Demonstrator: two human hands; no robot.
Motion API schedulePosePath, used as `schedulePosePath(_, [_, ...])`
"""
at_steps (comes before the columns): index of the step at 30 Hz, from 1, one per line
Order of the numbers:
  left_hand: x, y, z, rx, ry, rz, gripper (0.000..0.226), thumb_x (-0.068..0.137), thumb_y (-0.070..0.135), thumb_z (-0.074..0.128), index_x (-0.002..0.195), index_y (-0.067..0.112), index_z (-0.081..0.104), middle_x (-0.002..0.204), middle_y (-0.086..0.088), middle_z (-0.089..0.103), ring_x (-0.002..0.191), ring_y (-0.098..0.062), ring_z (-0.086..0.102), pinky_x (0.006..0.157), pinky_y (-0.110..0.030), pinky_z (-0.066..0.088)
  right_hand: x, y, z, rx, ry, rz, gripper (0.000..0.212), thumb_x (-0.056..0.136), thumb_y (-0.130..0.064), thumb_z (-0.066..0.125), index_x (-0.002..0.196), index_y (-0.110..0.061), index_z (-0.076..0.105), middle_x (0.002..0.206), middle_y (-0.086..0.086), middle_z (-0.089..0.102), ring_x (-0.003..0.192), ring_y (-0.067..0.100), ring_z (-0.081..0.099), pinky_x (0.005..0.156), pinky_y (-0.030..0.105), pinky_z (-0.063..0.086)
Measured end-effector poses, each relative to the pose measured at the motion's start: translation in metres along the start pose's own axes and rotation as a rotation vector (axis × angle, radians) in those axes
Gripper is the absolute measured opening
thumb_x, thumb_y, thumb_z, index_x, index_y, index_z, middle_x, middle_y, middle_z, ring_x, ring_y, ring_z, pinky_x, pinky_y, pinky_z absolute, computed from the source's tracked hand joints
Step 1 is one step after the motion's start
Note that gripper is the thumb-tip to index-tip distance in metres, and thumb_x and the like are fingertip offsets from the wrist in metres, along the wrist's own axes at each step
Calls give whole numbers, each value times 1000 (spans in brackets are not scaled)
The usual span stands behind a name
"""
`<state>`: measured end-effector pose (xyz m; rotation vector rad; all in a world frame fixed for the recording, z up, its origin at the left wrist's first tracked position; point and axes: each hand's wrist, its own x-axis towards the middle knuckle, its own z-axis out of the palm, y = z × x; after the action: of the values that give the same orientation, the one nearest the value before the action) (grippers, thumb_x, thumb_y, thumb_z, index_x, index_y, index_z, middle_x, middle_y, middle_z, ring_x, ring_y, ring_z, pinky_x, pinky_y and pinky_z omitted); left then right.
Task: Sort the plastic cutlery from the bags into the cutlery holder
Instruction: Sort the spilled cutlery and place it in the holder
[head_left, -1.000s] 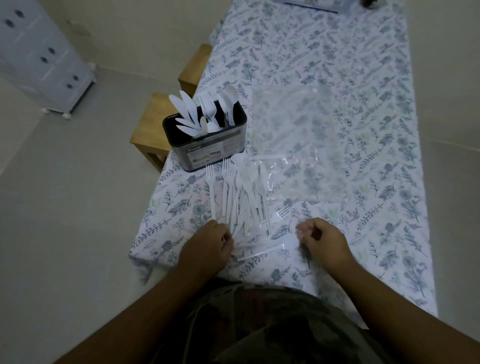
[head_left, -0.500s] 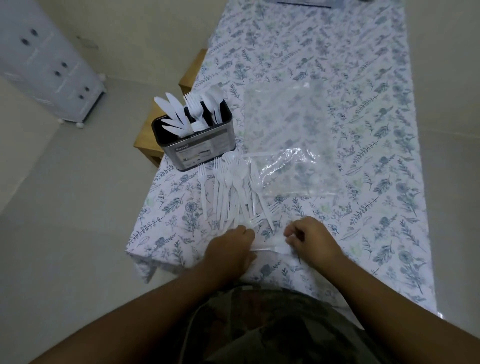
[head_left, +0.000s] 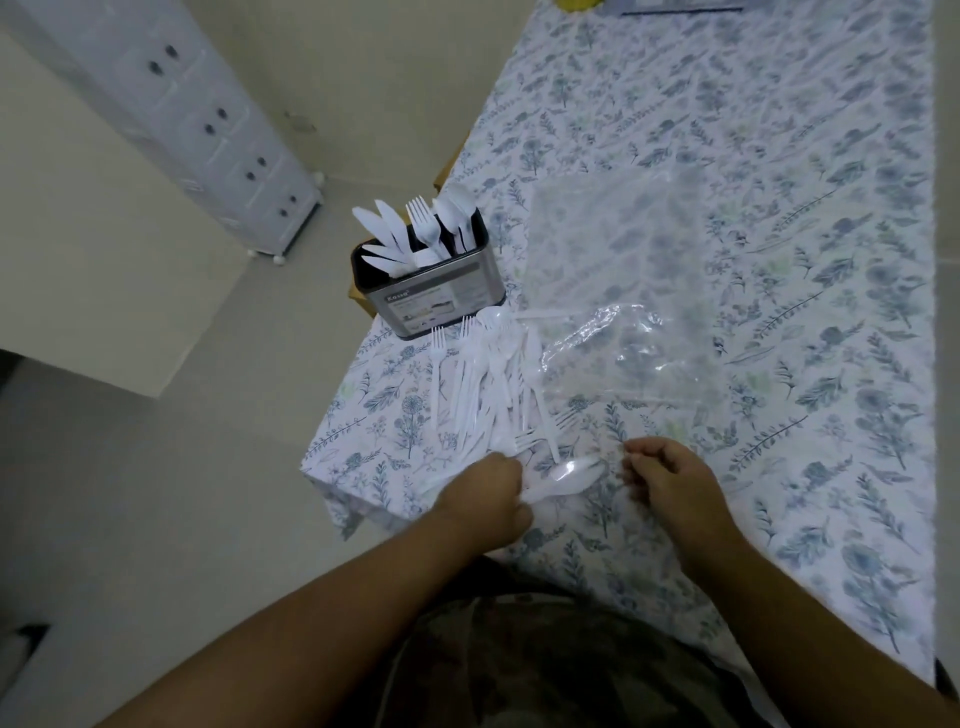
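Under the left hand (head_left: 485, 496), its grip hides the spoon (head_left: 563, 478) handle.

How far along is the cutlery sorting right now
Partly done: the cutlery holder already has knives, forks and spoons standing in it. The left hand grips a spoon. A loose pile beside the emptied bag is left.

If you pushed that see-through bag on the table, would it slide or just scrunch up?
Probably scrunch. The clear bag already lies wrinkled and puckered, so it looks thin and floppy. It seems empty and flat, so likely very light. On the tablecloth it might slide a little, then bunch against the cutlery pile beside it.
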<state>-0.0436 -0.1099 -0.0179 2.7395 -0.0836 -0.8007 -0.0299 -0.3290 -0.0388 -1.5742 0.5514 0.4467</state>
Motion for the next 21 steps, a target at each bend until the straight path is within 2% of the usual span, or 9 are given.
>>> schedulePosePath(4, [-2,8,12,0,62,-29,15,84,28,61,85,13,57,92,-6,59,86,-22,57,66,-27,39,-7,3,13,-251,-40,-129,20,96,-11,63,110,-25,65,100,-5,63,88,9,60,70,23,48])
schedulePosePath(7, [-3,11,16,-35,94,-42,16,80,26,64,92,17,59,88,-4,64,82,-23,60,63,-29,44,-9,5,18,-337,-63,-203,29,91,-7,65,111,-27,60,98,-1,58,84,14,56,65,19,42])
schedulePosePath(9, [-4,13,17,-122,118,-71,17,77,27,70,88,20,59,81,2,66,75,-17,61,62,-28,48,-10,8,19,-337,-53,-202,30,88,-8,68,110,-26,59,96,5,56,79,14,54,63,20,43])
schedulePosePath(12, [-11,19,19,-390,198,-146,21,73,27,80,74,24,59,67,11,61,59,0,53,54,-13,41,-15,12,20,-278,-58,-102,33,89,-22,73,116,-27,55,106,5,57,87,13,59,70,26,47])
schedulePosePath(14, [-15,27,22,-529,220,-155,19,73,25,83,75,24,63,68,11,63,58,3,53,55,-7,40,-17,10,23,-194,-136,2,33,91,-33,73,118,-26,55,108,2,62,93,16,65,79,32,54])
schedulePosePath(16, [-19,33,22,-612,220,-135,14,75,20,81,79,20,67,69,10,64,59,4,54,58,-10,44,-17,8,28,-138,-276,77,26,93,-41,69,106,-19,62,100,3,70,89,21,71,85,43,60])
schedulePosePath(18, [-20,37,18,-618,198,-101,8,78,17,75,84,17,70,68,10,65,60,3,57,59,-13,46,-19,5,32,-173,-370,49,31,95,-41,66,79,-15,62,78,6,68,71,22,67,77,47,58])
schedulePosePath(19, [-20,37,16,-587,185,-78,6,80,19,73,86,18,71,69,9,67,61,1,59,60,-15,48,-18,5,34,-203,-370,32,35,96,-39,64,73,-14,59,72,8,65,67,23,62,74,50,57])
schedulePosePath(21, [-16,36,6,-502,207,-55,8,84,29,69,86,22,73,71,9,69,65,-2,63,60,-17,50,-15,3,36,-185,-317,49,33,100,-34,60,76,-11,61,75,11,69,70,26,67,77,55,59])
